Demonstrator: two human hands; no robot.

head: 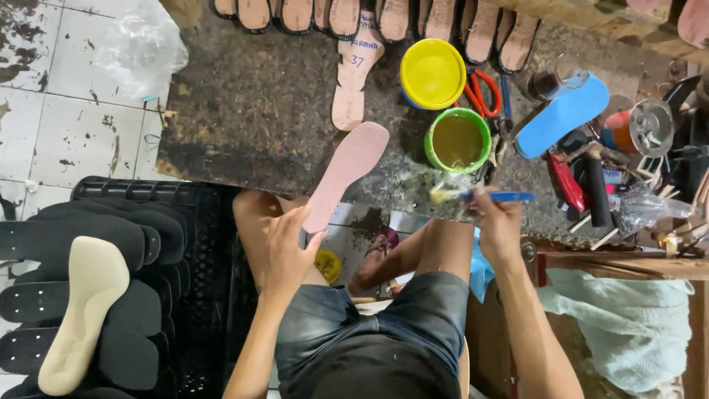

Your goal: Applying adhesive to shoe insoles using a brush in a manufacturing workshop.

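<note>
Two bare hands are at work over a dark, speckled bench (258,111). Closest in, the left hand (286,247) is curled loosely round the near end of a pink insole (344,174), thumb on one side, fingers on the other. That insole is flat, smooth and matte, long and narrow with rounded ends; its long axis runs from the hand up and away to the right, the far end lying over the bench and stopping just short of the green tub (457,140). The right hand (496,222) is closed in a pinch on a blue-handled brush (484,196), which lies level, bristles pointing left toward the insole, handle poking out right.

Left of the insole, a black plastic crate (203,295) carries stacked black soles (74,236), perforated and rubbery, with one cream foam footbed (81,310) lying on top.

Just beyond the brush, the round green tub holds a murky yellowish liquid. Behind it sits a yellow lid (433,72) on a blue tub, with red-handled scissors (484,92) alongside. Right of the tub, a bright blue insole (563,114) lies tilted among a clutter of tools. At the far edge of the bench, a row of tan soles (369,18) is lined up.
</note>
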